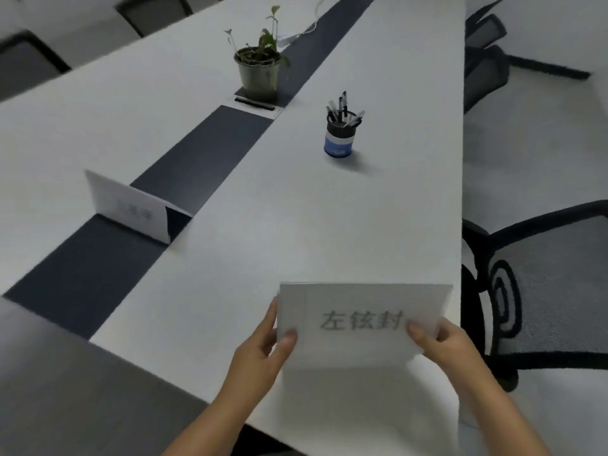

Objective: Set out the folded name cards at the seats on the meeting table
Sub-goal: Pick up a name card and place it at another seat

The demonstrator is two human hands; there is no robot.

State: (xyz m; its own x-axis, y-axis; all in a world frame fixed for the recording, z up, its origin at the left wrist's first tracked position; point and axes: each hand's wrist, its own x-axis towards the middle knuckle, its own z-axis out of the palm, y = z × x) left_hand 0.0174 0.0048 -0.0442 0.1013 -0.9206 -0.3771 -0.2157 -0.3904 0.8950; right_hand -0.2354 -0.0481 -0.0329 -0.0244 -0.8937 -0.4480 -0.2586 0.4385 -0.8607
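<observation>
Leftmost, I note a standing name card (130, 205) tented on the dark centre strip (197, 162) of the table (378, 209). Further up: potted plant (258, 65), then pen cup (340, 134). Near edge: left hand (263, 350) in a pinch grip, thumb on top, on the left side of the held name card (360, 320); right hand (441, 343) pinches its right side. Card printed face up, low over the table. Mesh chair (543, 291) just beside the table, far right.
</observation>
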